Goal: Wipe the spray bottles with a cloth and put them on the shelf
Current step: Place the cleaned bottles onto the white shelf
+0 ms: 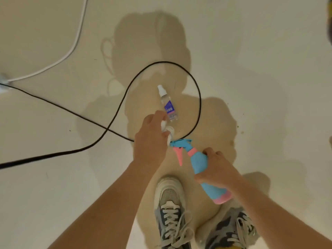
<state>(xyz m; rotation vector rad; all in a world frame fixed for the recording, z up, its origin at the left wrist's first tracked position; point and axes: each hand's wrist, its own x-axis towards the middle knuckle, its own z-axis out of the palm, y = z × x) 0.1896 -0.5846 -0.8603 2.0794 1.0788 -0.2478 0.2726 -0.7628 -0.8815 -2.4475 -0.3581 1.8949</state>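
bottles: 2 | blue-pink spray bottle [199, 162] clamped in right hand [218, 168], tilted over floor [269, 87] | small clear bottle [168, 105] lying flat inside black cable [100, 123] loop | left hand [150, 141] fingers closed on white cloth [168, 131] at nozzle, cloth mostly hidden | shoes [170, 212]: 2, cut off at frame bottom

Your colours: blue, pink, white, black.
Your blue bottle [201, 164] has pink trigger and base; clear bottle [168, 105] carries a seemingly purple label; white cloth [168, 131], black cable [71, 112].

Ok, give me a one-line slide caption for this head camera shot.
Left hand wipes the nozzle of a blue spray bottle with a white cloth, right hand gripping its body.
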